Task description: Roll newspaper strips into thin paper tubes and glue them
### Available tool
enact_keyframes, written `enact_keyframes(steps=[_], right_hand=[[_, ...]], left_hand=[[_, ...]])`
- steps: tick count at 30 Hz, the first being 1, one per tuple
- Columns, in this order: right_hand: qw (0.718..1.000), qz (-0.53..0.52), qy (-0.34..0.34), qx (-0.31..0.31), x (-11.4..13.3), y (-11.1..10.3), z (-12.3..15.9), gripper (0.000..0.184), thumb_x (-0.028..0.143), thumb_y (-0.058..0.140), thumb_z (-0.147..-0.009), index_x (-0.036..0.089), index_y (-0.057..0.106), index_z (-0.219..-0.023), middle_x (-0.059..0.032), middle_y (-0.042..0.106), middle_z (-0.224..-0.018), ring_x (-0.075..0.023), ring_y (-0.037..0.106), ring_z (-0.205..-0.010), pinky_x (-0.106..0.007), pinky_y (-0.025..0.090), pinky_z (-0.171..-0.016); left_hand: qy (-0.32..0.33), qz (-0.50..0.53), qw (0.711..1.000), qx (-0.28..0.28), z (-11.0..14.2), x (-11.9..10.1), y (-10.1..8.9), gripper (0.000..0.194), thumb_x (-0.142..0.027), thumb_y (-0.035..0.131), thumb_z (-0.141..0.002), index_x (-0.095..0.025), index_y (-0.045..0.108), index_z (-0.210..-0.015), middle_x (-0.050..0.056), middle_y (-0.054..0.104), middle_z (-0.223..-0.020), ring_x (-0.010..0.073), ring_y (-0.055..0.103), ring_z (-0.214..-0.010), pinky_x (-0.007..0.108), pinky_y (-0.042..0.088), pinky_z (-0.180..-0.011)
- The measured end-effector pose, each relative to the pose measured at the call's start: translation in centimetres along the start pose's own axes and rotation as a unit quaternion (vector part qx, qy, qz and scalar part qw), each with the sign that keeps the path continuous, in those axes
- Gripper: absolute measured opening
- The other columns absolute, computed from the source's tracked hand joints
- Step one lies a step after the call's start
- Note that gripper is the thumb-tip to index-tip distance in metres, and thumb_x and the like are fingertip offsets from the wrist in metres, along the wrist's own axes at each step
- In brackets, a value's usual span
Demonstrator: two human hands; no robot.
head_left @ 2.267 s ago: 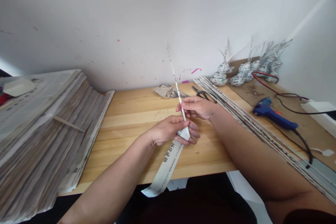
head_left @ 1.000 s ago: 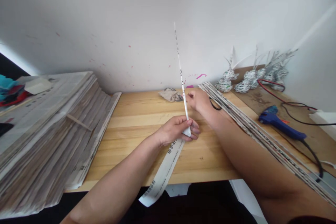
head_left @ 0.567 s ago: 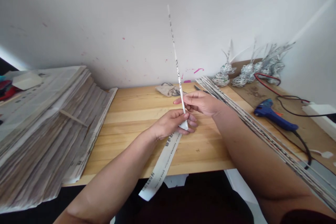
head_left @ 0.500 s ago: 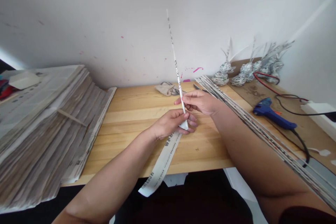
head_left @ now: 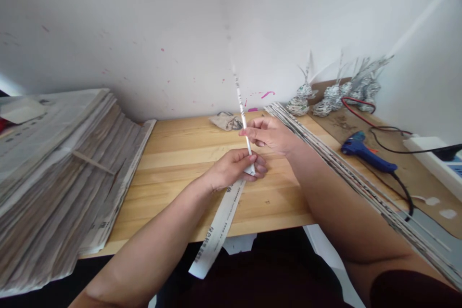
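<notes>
Below the paper tube, a paper strip trails; at its base, left fingers grip it, and higher, right fingers pinch it. Winding seems in hand; the next turn calls for even tension. Beyond it lies cloth.

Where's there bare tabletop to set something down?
Bare tabletop: between newspaper stack and left hand, and from the paper strip across to the right forearm. Crowded: the right side, with paper sticks, glue gun and woven paper pieces.
</notes>
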State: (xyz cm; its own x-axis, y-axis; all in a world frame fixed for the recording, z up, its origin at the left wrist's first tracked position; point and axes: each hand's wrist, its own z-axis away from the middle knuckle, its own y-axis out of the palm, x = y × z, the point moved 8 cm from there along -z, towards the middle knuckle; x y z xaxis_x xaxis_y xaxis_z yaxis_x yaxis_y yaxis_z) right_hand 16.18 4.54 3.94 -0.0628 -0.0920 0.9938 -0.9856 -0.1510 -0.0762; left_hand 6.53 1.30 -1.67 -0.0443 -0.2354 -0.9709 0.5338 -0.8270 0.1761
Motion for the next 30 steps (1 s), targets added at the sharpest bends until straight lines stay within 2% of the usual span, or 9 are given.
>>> enact_keyframes(steps=[2, 3, 6, 10, 12, 16, 22, 27, 30], right_hand=[[0.997, 0.008, 0.015, 0.078, 0.1, 0.8, 0.4, 0.032, 0.044, 0.072, -0.080, 0.012, 0.069, -0.084, 0.0033, 0.052, -0.059, -0.0054, 0.039, -0.050, -0.022, 0.026, -0.044], [0.995, 0.010, 0.017, 0.098, 0.0, 1.0, 0.5, 0.031, 0.042, 0.070, -0.082, 0.012, 0.070, -0.087, 0.0023, 0.054, -0.061, -0.0056, 0.040, -0.051, -0.021, 0.027, -0.044], [0.998, -0.009, 0.015, 0.066, -0.5, 0.2, 0.1, 0.029, 0.039, 0.076, -0.077, 0.012, 0.068, -0.078, 0.0018, 0.055, -0.063, -0.0048, 0.038, -0.051, -0.021, 0.025, -0.042], [0.999, -0.047, 0.024, -0.002, -1.3, -0.9, -0.4, 0.035, 0.039, 0.084, -0.066, 0.015, 0.059, -0.066, 0.0064, 0.044, -0.053, -0.0038, 0.033, -0.046, -0.021, 0.018, -0.039], [0.999, -0.046, 0.023, 0.017, -1.2, -0.7, -0.3, 0.034, 0.043, 0.080, -0.072, 0.014, 0.063, -0.074, 0.0049, 0.047, -0.055, -0.0048, 0.035, -0.047, -0.021, 0.020, -0.040], [0.995, -0.003, 0.018, 0.096, -0.7, 0.4, 0.3, 0.034, 0.045, 0.068, -0.083, 0.012, 0.071, -0.090, 0.0011, 0.054, -0.062, -0.0064, 0.040, -0.052, -0.022, 0.026, -0.043], [1.000, -0.014, -0.012, 0.012, -0.3, -1.0, -0.1, 0.031, 0.037, 0.083, -0.067, 0.014, 0.062, -0.068, 0.0052, 0.048, -0.055, -0.0048, 0.036, -0.048, -0.022, 0.022, -0.042], [0.995, 0.018, 0.005, 0.100, -0.1, 0.3, 0.6, 0.032, 0.043, 0.071, -0.081, 0.012, 0.071, -0.088, 0.0015, 0.056, -0.063, -0.0056, 0.040, -0.051, -0.022, 0.025, -0.044], [0.998, 0.009, 0.002, 0.063, -0.3, -0.2, 0.3, 0.029, 0.039, 0.078, -0.074, 0.012, 0.068, -0.075, 0.0029, 0.053, -0.059, -0.0052, 0.039, -0.050, -0.022, 0.025, -0.043]], left_hand=[[0.000, 0.007, 1.000, 0.007, 0.1, -0.1, 0.1, 0.038, -0.046, 0.058, -0.090, -0.011, 0.065, -0.100, 0.013, 0.069, -0.096, 0.0206, 0.068, -0.092, 0.037, 0.053, -0.083], [-0.002, 0.010, 1.000, 0.010, 0.1, -0.1, 0.2, 0.037, -0.046, 0.058, -0.090, -0.011, 0.065, -0.101, 0.013, 0.069, -0.096, 0.0204, 0.068, -0.091, 0.037, 0.053, -0.083], [-0.012, 0.013, 1.000, 0.017, 0.2, 0.0, 0.5, 0.036, -0.044, 0.057, -0.091, -0.012, 0.065, -0.102, 0.012, 0.069, -0.096, 0.0197, 0.068, -0.090, 0.037, 0.053, -0.084], [-0.021, 0.014, 0.999, 0.022, 0.2, 0.2, 0.5, 0.035, -0.044, 0.058, -0.091, -0.012, 0.064, -0.103, 0.012, 0.069, -0.097, 0.0196, 0.069, -0.089, 0.038, 0.053, -0.084], [-0.018, 0.020, 0.999, 0.026, 0.2, 0.3, 0.5, 0.035, -0.044, 0.058, -0.091, -0.012, 0.064, -0.104, 0.012, 0.069, -0.097, 0.0197, 0.069, -0.089, 0.038, 0.053, -0.084], [-0.017, 0.021, 0.999, 0.028, 0.2, 0.3, 0.5, 0.035, -0.045, 0.057, -0.091, -0.012, 0.064, -0.103, 0.012, 0.069, -0.097, 0.0184, 0.068, -0.088, 0.037, 0.053, -0.083], [-0.014, -0.004, 0.999, 0.028, 0.3, 0.1, 0.8, 0.035, -0.044, 0.056, -0.092, -0.011, 0.065, -0.099, 0.012, 0.067, -0.096, 0.0170, 0.066, -0.087, 0.034, 0.052, -0.081], [-0.010, -0.009, 1.000, 0.019, 0.3, 0.0, 0.4, 0.036, -0.046, 0.057, -0.091, -0.012, 0.065, -0.100, 0.012, 0.068, -0.098, 0.0188, 0.067, -0.090, 0.036, 0.052, -0.082], [-0.008, -0.008, 1.000, 0.027, 0.2, 0.0, 0.5, 0.036, -0.047, 0.058, -0.090, -0.013, 0.065, -0.100, 0.012, 0.068, -0.098, 0.0192, 0.067, -0.091, 0.037, 0.052, -0.084]])
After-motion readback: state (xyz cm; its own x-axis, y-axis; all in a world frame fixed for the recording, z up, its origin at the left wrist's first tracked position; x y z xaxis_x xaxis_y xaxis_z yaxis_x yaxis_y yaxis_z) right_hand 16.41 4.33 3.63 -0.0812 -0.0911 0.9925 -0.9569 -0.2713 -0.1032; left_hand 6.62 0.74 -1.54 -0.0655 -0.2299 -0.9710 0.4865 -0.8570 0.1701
